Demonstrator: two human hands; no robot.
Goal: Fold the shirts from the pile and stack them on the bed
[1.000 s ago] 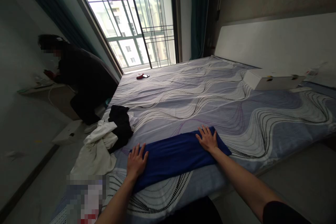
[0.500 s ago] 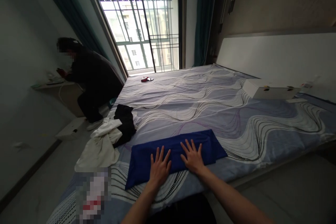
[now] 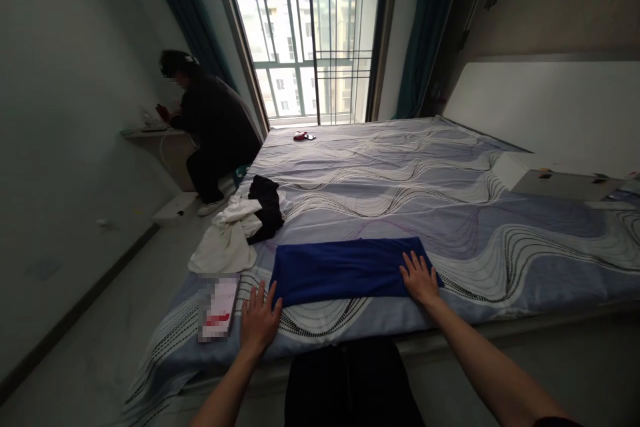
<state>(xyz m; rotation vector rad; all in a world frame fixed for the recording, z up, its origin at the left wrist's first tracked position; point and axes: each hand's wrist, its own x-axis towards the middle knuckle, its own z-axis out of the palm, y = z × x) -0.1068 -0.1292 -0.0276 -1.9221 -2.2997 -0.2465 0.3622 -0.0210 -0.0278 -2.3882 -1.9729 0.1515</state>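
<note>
A folded blue cloth (image 3: 345,270) lies flat in a long strip near the front edge of the bed (image 3: 400,173). My left hand (image 3: 260,320) rests open on the patterned sheet, fingers spread, its fingertips at the cloth's left end. My right hand (image 3: 420,277) lies open and flat on the cloth's right end, fingers spread.
A heap of white and black clothes (image 3: 240,227) sits on the bed's left edge, with a small flat packet (image 3: 217,307) in front of it. A white box (image 3: 545,177) lies by the headboard. A small red item (image 3: 303,136) is at the far side. A person (image 3: 210,130) crouches by the window.
Both hands slid apart from the middle of the blue cloth to its two ends. The camera view shifted, so the bed now sits further right and lower.
</note>
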